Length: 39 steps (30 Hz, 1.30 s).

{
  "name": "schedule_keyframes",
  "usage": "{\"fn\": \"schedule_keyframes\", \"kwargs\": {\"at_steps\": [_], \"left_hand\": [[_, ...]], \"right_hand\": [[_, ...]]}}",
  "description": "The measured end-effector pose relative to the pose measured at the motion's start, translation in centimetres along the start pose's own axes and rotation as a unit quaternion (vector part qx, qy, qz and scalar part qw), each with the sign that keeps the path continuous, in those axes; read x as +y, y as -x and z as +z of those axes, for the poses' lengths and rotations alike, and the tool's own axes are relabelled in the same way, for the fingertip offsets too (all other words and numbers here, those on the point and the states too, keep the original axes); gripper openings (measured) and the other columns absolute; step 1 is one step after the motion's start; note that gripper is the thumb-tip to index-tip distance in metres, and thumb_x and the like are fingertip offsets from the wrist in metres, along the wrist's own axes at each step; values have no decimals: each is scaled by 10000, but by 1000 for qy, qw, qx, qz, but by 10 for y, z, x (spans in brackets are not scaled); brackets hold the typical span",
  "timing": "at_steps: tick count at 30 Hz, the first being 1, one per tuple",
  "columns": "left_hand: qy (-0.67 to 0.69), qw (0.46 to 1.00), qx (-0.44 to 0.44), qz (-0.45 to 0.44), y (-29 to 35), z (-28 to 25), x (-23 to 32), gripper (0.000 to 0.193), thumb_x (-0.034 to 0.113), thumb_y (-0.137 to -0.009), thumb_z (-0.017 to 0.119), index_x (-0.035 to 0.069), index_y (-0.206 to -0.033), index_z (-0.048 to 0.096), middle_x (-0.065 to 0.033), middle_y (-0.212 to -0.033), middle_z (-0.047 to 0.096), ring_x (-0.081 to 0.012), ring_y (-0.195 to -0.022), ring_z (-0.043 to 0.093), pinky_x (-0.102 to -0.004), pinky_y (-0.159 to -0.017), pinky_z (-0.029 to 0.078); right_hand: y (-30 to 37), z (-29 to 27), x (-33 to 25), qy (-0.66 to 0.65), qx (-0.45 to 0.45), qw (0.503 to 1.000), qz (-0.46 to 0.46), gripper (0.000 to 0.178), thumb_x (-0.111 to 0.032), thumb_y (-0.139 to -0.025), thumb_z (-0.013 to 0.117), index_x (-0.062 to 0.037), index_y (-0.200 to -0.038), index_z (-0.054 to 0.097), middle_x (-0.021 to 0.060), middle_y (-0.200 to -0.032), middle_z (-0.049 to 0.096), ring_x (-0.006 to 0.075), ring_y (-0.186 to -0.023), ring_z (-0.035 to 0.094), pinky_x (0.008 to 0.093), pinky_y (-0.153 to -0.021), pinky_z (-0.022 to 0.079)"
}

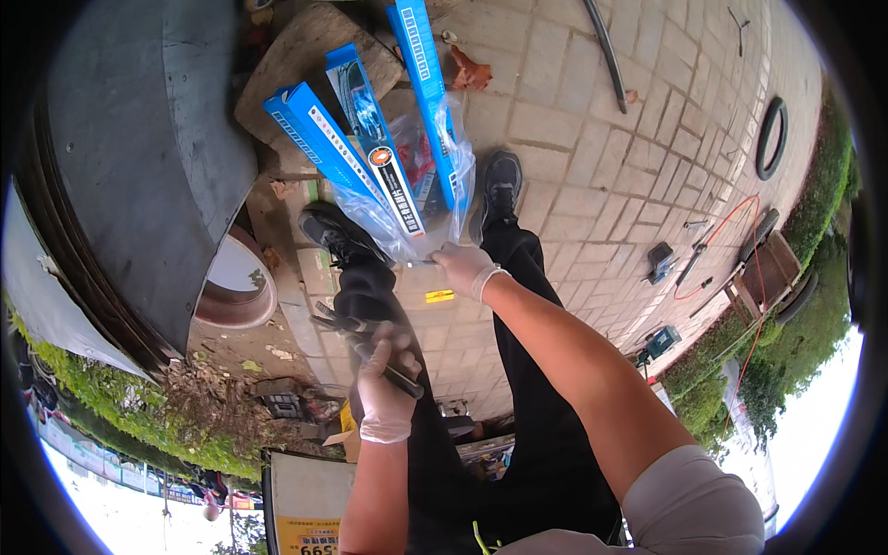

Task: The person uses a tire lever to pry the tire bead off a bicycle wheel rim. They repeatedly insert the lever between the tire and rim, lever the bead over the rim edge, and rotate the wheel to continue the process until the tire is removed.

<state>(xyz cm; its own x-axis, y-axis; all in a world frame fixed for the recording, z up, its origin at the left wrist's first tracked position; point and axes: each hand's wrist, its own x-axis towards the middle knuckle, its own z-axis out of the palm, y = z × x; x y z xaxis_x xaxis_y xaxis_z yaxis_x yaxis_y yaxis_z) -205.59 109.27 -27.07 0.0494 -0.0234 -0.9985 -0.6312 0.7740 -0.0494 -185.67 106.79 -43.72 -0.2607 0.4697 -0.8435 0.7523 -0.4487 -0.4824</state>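
A grey sleeve (696, 507) is closest. The right grip (460, 268) pinches the clear bag (433, 229) of blue boxes (381, 153), between the shoes (502, 185). The left grip (387, 375) holds a dark thing (405, 381). If the bag tips, boxes could slide out.

I see white-printed, long blue cardboard boxes (359, 116) in a clear plastic bag (396, 242); below that bag, thin white gloves (460, 270) and black trousers (546, 407); right of it, beige brick-patterned paving (592, 148).
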Motion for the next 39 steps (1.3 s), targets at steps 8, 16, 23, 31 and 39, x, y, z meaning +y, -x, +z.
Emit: {"fn": "schedule_keyframes", "kwargs": {"at_steps": [8,16,23,31,39], "left_hand": [[-137,977,91,139,-96,42,14,418,174,-960,658,155,-1362,540,-35,-1266,617,-170,-1148,585,-403,-922,487],[-186,977,-5,106,-174,80,14,152,73,-923,643,46,-1066,600,-38,-837,640,-171,-685,618,-298,-657,530],[-67,983,43,166,-127,51,25,155,1,-911,614,30,-1061,589,-63,-881,630,-185,-740,616,-321,-667,513],[-135,978,63,145,-102,64,23,175,41,-940,613,59,-1110,577,-63,-964,640,-174,-861,632,-335,-839,515],[-174,978,91,66,-106,75,9,233,125,-937,674,172,-1154,601,4,-1061,676,-146,-1024,638,-379,-891,439]], "right_hand": [[62,5,-7,-49,-37,998,-30,257,-36,-863,530,-63,-1078,669,128,-1099,602,349,-924,674,439,-800,546],[51,8,2,-258,-62,959,97,351,-43,-889,511,-40,-1215,642,189,-1109,658,309,-882,691,391,-783,541],[-4,-28,25,-529,210,797,202,300,-145,-940,554,-17,-1171,696,178,-948,743,222,-852,728,317,-731,547],[-138,74,61,7,15,981,192,293,-281,-885,699,-1,-963,735,162,-942,741,295,-848,717,378,-734,550],[-154,116,55,-425,255,725,478,366,-325,-845,735,39,-809,728,191,-834,724,316,-797,708,404,-684,499]]}}
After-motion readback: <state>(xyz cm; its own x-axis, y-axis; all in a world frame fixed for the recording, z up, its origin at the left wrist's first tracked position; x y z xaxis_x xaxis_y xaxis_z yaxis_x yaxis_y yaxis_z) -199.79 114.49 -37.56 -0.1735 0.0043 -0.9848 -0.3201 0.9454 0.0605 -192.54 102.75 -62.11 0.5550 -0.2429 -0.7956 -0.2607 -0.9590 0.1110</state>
